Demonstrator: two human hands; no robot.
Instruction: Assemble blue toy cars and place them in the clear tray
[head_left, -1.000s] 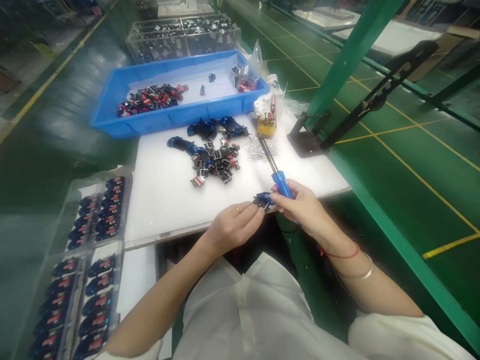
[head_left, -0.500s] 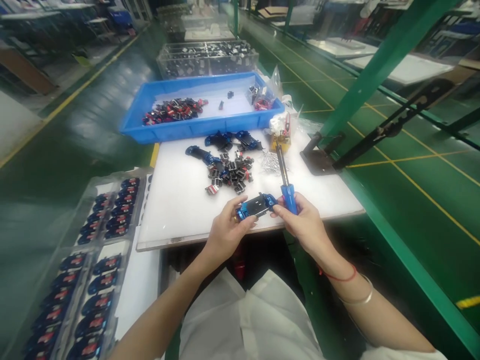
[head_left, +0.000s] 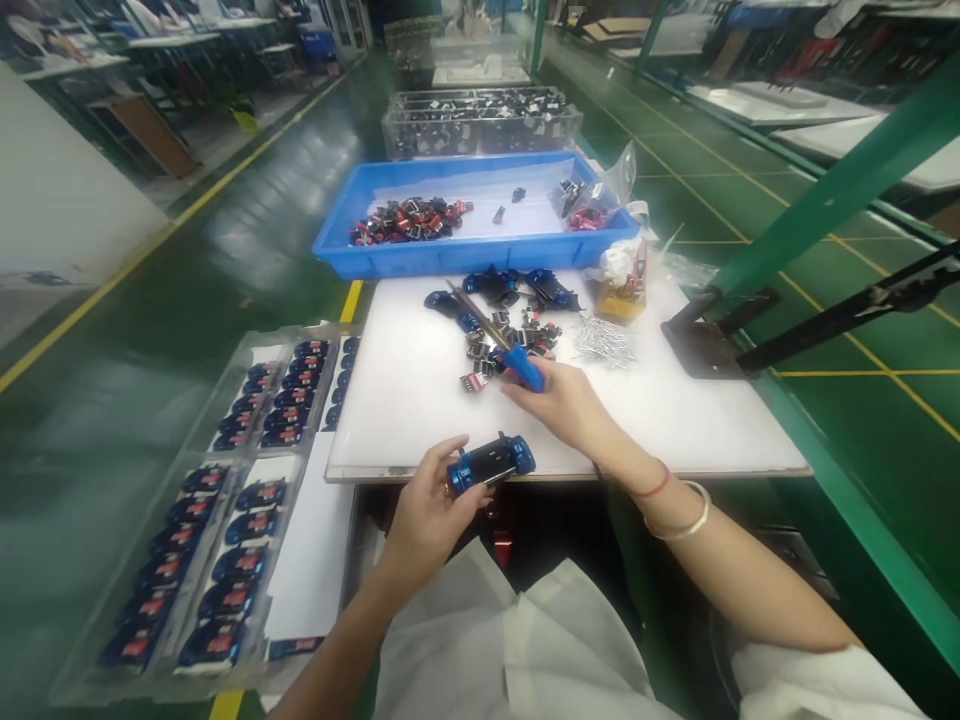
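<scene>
My left hand (head_left: 427, 525) grips a small blue toy car body (head_left: 491, 462) at the table's front edge, its dark underside facing up. My right hand (head_left: 559, 395) rests low over the white table (head_left: 390, 420) and holds a blue-handled screwdriver (head_left: 523, 368). Its metal shaft (head_left: 474, 318) slants away to the upper left, above a heap of small metal and red parts (head_left: 510, 345). Several blue car shells (head_left: 495, 285) lie just behind the heap. A loose pile of silver screws (head_left: 602, 342) lies to the right of my right hand.
A blue plastic tray (head_left: 472, 262) holding red and black parts stands behind the table. Clear trays of packaged blue cars (head_left: 255, 500) lie to the left. A yellow box (head_left: 621, 298) and a dark metal stand (head_left: 701, 345) are at the right. Green floor surrounds the bench.
My right hand has moved away from the car, taking the screwdriver over the parts heap with its shaft now slanting left. My left hand has drawn the car back toward the table's edge.
</scene>
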